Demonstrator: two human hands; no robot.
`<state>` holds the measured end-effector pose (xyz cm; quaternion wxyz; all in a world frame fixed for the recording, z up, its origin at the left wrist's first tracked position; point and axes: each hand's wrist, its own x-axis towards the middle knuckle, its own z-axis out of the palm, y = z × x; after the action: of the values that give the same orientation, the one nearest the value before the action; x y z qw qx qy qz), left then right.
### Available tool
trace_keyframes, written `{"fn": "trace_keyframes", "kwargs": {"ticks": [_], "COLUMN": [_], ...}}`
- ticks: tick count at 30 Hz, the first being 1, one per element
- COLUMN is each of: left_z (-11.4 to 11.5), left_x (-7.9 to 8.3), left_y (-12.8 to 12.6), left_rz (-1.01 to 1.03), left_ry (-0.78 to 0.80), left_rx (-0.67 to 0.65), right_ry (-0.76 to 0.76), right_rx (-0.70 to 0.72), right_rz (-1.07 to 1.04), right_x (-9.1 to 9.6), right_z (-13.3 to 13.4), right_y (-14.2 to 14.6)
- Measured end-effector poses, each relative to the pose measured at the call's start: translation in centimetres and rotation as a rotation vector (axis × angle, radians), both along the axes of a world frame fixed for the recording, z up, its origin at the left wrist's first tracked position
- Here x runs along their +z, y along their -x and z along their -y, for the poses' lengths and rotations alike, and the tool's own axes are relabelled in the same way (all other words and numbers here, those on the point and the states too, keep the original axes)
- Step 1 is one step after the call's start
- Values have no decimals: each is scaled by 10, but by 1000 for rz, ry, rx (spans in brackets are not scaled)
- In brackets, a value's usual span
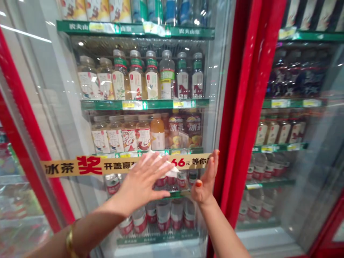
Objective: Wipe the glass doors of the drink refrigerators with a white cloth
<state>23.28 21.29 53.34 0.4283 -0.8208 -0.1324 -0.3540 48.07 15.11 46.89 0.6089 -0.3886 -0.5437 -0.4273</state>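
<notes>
My left hand (146, 175) lies spread over a crumpled white tissue (172, 167), holding it flat against the glass door (212, 118) of a drinks fridge. It covers part of a yellow promotional strip (61, 167) that runs across the glass. To its right, my right hand (206, 179) is held upright with its fingers straight and its thumb apart. That hand is beside the strip's right end, at the glass near the red door frame (225, 143), and holds nothing. A gold bangle (70, 240) circles my left forearm.
Behind the glass, shelves hold several rows of drinks, among them tea bottles (135, 80) and iced tea bottles (194, 127). Red-capped-looking labels mark the lower water bottles (163, 216). A second fridge door (290, 200) stands to the right, and another red frame (27, 143) to the left.
</notes>
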Motion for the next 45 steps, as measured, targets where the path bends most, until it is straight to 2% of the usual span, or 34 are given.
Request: {"fn": "trace_keyframes", "kwargs": {"ticks": [2, 3, 5, 6, 8, 10, 13, 16, 18, 21, 24, 26, 28, 30, 32, 34, 36, 38, 39, 40, 42, 43, 45], "left_z": [-8, -9, -6, -2, 10, 21, 32, 34, 31, 17, -4, -16, -26, -32, -36, -39, -40, -39, -38, -37, -35, -34, -34], "left_x": [36, 56, 85, 92, 88, 71, 47, 41, 44, 50, 58, 60, 58, 53, 48, 46, 47, 45, 42, 37, 21, 10, -10], "left_y": [0, -10, -44, -66, -106, -133, -143, -125, -102, -52, 3, 31, 47, 52, 52, 51, 50, 51, 53, 55, 60, 64, 69], "left_rz": [162, 240, 306, 274, 126, 13, 82, 168, 183, 314, 539, 623, 643, 643, 637, 626, 627, 631, 627, 619, 592, 580, 545], "left_ry": [68, 100, 135, 129, 84, 45, 71, 164, 252, 281, 186, 190, 240, 277, 282, 264, 256, 255, 251, 244, 218, 195, 141], "left_rx": [0, -13, -52, -66, -98, -132, -216, -371, -428, -378, -276, -194, -134, -122, -131, -137, -140, -150, -157, -162, -146, -127, -68], "right_ry": [-44, -56, -70, -74, -82, -104, -89, 15, 56, 89, 122, 197, 292, 341, 345, 328, 312, 325, 344, 367, 391, 387, 356], "right_rx": [81, 100, 124, 144, 191, 209, 245, 353, 333, 110, -130, -233, -306, -364, -415, -442, -444, -420, -394, -362, -313, -319, -383], "right_rz": [-36, -57, -115, -150, -229, -303, -302, -257, -229, -141, -104, -51, 62, 139, 106, -13, -104, -51, 46, 170, 382, 401, 233], "right_x": [-4, -6, -6, -5, -2, 4, 21, 48, 69, 95, 103, 90, 62, 32, 15, 22, 44, 59, 59, 52, 26, 13, 0], "right_z": [-4, -6, -5, -3, 5, 15, 26, 24, 18, 11, 1, -8, -14, -14, -10, -6, -9, -13, -14, -13, -7, -2, 5], "right_y": [1, 1, 2, 2, 5, 9, 17, 19, 16, 14, 32, 52, 67, 70, 62, 51, 50, 59, 65, 69, 69, 64, 49]}}
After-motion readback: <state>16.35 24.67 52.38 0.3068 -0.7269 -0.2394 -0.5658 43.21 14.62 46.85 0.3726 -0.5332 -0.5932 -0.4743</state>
